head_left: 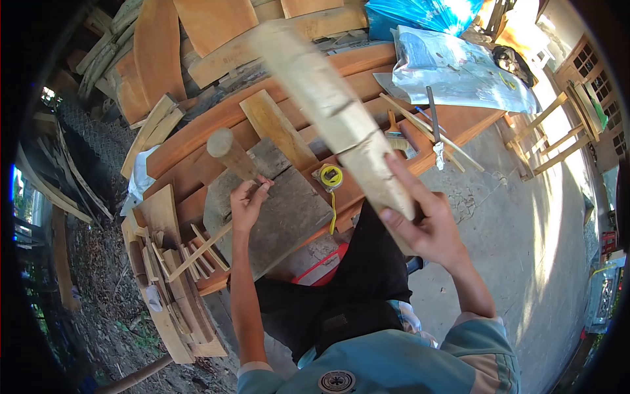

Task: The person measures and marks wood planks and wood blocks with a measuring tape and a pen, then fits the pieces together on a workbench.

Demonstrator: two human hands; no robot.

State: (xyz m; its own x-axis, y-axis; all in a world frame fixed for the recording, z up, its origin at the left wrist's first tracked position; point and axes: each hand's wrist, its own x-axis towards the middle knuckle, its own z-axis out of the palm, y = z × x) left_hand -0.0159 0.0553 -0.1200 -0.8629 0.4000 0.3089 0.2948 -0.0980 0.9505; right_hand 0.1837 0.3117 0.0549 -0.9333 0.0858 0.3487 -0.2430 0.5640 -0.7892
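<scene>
right hand [420, 220]: closed around the near end of a pale wooden piece [335, 111]
piece axis: long, running up and away to the left
left hand [246, 203]: gripping a round wooden handle [230, 154] over a grey board [279, 210]
beyond: tape measure [330, 176] on the table [216, 121]
</scene>
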